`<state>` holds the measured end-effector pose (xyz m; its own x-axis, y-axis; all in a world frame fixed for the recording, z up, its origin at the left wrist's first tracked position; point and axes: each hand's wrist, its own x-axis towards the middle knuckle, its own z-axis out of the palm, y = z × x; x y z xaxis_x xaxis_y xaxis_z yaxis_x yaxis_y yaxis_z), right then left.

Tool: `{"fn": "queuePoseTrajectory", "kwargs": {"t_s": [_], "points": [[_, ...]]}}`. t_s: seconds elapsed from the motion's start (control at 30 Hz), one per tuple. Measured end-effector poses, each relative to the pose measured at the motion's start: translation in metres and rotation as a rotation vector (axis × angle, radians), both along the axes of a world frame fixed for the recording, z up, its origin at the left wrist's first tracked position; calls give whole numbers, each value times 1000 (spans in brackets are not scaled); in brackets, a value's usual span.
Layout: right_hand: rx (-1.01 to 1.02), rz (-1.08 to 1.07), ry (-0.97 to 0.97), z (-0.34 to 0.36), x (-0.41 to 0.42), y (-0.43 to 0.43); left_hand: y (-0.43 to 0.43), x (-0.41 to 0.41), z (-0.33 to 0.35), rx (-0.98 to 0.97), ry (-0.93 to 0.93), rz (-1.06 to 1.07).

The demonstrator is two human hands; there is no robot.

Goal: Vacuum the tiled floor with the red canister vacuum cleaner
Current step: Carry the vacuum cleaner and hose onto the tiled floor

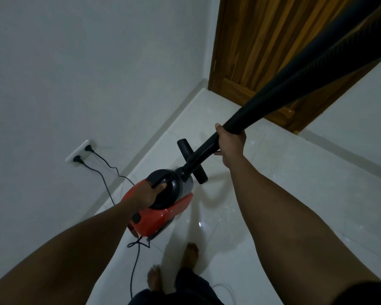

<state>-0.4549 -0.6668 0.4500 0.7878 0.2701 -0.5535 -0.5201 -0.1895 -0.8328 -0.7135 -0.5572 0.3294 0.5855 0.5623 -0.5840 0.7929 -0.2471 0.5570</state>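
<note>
The red canister vacuum cleaner (pixel 161 213) hangs above the white tiled floor (pixel 284 194), carried by its black top handle. My left hand (pixel 147 193) is closed around that handle. My right hand (pixel 230 143) grips the black ribbed hose (pixel 295 78), which loops up past the camera at the top right. A black floor nozzle (pixel 191 160) shows just beyond the hose's joint at the canister's front. The power cord (pixel 136 256) trails from the canister's rear down to the floor.
A wall socket (pixel 78 154) at the left holds two black plugs with cords running down the wall. A wooden door (pixel 262 51) stands at the far corner. My bare feet (pixel 174 267) are on the tiles below. White walls enclose the left side.
</note>
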Motion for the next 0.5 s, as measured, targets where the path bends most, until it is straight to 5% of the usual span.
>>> {"fn": "queuePoseTrajectory", "kwargs": {"t_s": [0.5], "points": [[-10, -5, -9, 15, -77, -30, -41, -74, 30, 31, -12, -16]]}}
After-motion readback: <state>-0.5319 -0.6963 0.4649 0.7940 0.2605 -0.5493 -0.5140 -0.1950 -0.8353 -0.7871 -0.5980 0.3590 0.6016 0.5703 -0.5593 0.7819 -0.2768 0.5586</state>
